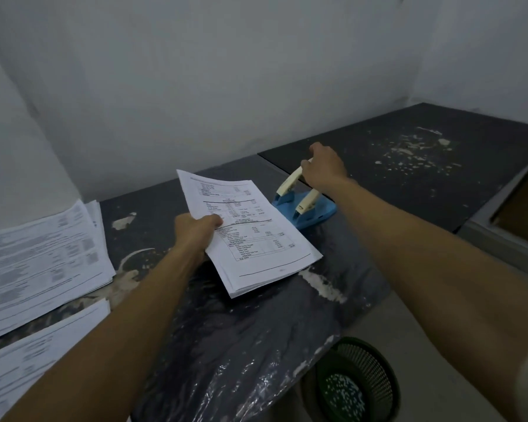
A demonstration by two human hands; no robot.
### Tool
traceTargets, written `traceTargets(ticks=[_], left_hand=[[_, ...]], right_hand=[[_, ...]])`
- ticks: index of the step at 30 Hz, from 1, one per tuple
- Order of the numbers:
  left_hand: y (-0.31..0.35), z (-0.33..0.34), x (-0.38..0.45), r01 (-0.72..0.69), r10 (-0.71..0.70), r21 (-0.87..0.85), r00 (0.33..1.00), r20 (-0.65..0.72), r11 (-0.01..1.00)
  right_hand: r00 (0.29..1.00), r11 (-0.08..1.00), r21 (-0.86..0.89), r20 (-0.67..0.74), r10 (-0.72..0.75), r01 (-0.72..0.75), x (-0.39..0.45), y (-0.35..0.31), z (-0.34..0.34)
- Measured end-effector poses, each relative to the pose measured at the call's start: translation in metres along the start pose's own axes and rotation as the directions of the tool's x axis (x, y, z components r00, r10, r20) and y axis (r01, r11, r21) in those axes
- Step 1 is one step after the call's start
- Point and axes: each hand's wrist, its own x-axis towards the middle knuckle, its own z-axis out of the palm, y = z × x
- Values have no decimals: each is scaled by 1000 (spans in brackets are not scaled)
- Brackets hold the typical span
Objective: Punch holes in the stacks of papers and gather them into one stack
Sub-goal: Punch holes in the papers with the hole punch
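The right hand (323, 166) is curled over the raised cream lever of the blue punch (305, 205), which sits toward the back edge of the bench (256, 330), near its middle. The left hand (195, 231) pinches a stack (250, 236) by its long left edge, thumb on top; the sheets' far long edge lies against the punch, though I cannot tell whether it is in the slot. With the lever up, I judge this stack is not yet punched. Two more piles (40, 254) lie at the bench's left edge; whether those carry holes is too small to tell. A basket (352, 382) below the near edge holds white confetti, so some punching seems done.
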Motion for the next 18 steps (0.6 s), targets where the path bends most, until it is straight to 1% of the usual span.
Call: traceTargets(ticks=[3,8,18], left_hand=[[-3,2,2,12,-12,8,1000,0,1000],[-2,5,0,32,-32,11,999,-2,999],[6,3,-6,0,0,-1,999,36,1000]], right_hand=[[999,998,-65,38,6,-3,1,0,6],[999,984,-176,27,-24,29,-3,3,15],[998,977,-207,12,-55,57,-6,5,18]])
